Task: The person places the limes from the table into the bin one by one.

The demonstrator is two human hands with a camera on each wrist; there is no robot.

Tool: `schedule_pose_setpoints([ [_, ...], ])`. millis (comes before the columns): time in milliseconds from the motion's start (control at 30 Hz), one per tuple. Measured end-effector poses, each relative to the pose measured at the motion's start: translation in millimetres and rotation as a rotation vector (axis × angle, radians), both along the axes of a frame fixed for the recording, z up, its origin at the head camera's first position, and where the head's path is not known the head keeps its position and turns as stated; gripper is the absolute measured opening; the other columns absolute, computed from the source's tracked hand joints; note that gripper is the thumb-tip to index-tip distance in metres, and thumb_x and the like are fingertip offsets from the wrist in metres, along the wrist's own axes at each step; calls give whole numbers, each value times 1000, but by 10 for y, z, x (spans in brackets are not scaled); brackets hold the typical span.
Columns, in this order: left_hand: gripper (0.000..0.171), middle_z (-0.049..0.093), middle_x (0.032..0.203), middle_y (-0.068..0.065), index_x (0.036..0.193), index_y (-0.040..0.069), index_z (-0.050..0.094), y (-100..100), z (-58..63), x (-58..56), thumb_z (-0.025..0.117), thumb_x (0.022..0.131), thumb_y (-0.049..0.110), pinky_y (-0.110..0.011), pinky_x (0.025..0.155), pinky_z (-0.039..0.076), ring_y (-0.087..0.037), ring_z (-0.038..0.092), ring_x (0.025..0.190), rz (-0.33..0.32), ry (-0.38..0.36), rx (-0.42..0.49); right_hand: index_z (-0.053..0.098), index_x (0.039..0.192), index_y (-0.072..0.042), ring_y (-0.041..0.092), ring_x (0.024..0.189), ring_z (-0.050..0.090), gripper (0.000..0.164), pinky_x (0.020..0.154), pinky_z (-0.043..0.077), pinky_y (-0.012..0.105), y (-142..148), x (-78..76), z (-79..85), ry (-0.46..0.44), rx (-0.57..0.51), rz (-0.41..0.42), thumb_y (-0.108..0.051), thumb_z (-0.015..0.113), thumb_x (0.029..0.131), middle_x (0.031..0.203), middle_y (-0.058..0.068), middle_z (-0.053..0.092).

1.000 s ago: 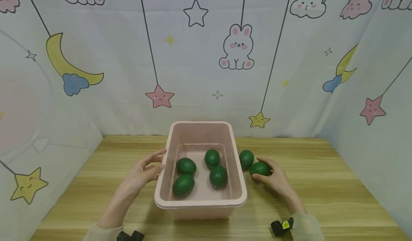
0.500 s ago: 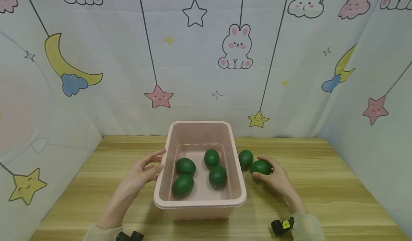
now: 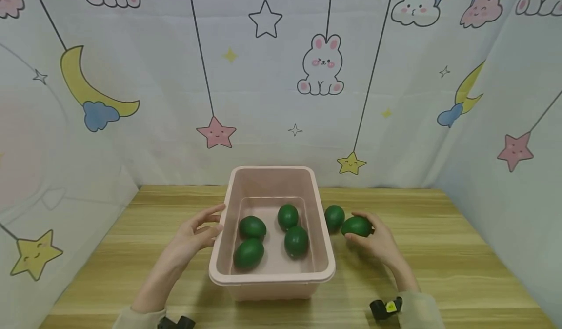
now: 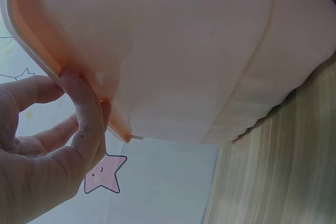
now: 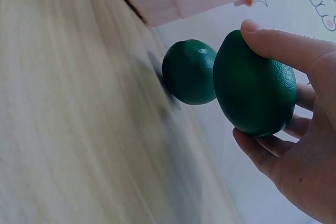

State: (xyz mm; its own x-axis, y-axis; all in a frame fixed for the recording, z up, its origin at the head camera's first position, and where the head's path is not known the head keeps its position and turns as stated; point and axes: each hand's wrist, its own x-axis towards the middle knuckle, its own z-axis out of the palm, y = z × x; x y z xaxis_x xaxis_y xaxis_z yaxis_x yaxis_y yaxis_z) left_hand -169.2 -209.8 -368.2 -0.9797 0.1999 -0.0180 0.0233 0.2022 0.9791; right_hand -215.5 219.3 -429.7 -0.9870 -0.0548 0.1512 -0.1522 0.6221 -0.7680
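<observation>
A pale pink plastic bin [image 3: 272, 280] stands in the middle of the table, with several dark green, pebbly-skinned avocados [image 3: 248, 254] inside. My left hand [image 3: 197, 231] is at the bin's left side; in the left wrist view its bent fingers [image 4: 86, 114] hold the bin's rim [image 4: 39, 64] from outside and underneath. On the right, my right hand [image 3: 379, 238] grips an avocado [image 5: 254, 87] between thumb and fingers, its pointed end toward the bin. Another avocado [image 3: 335, 218] lies on the table between the held one and the bin's right wall.
The wood-grain table [image 3: 421, 251] ends at a white cloth backdrop [image 3: 263, 94] printed with stars, moons and a rabbit, which also runs along both sides. Black wrist cameras [image 3: 386, 308] sit at both cuffs.
The right hand and its avocado have shifted slightly up and right, widening the gap to the avocado on the table. The left hand stays at the bin's rim.
</observation>
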Motion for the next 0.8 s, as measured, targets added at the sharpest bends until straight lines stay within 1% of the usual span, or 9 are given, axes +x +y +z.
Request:
schedule_pose_setpoints([
  [133, 57, 43, 137, -22, 146, 12, 39, -5, 2, -1, 60, 95, 25, -27, 83, 55, -12, 64, 103, 2, -6, 1, 50, 136, -13, 36, 115, 53, 68, 83, 49, 36, -14, 11, 46, 9, 10, -1, -34, 79, 78, 137, 19, 49],
  [300, 57, 43, 138, -21, 146, 13, 39, -9, -5, -7, 60, 95, 26, -28, 84, 54, -17, 63, 107, 2, -11, 0, 51, 134, -13, 36, 115, 53, 67, 85, 49, 37, -37, 15, 107, 20, 11, -1, -34, 80, 77, 137, 19, 49],
  [433, 57, 43, 138, -22, 146, 13, 38, -8, -12, -9, 59, 95, 26, -28, 84, 54, -19, 63, 107, -2, -4, 0, 52, 134, -13, 34, 114, 54, 66, 86, 47, 37, -43, 10, 153, 38, 16, 9, -33, 80, 78, 135, 18, 51],
  [700, 56, 43, 137, -22, 146, 12, 38, -4, -20, -7, 59, 96, 24, -28, 83, 55, -18, 63, 106, -4, -1, 5, 52, 132, -13, 32, 111, 55, 65, 83, 47, 34, -38, -21, 228, 77, 33, 38, -33, 81, 77, 133, 16, 52],
  [800, 56, 43, 137, -22, 146, 12, 38, 0, -20, -5, 59, 96, 24, -28, 84, 55, -18, 63, 106, -2, 1, 5, 52, 132, -12, 32, 109, 56, 65, 81, 48, 33, -41, -29, 269, 93, 42, 48, -32, 80, 77, 130, 16, 52],
])
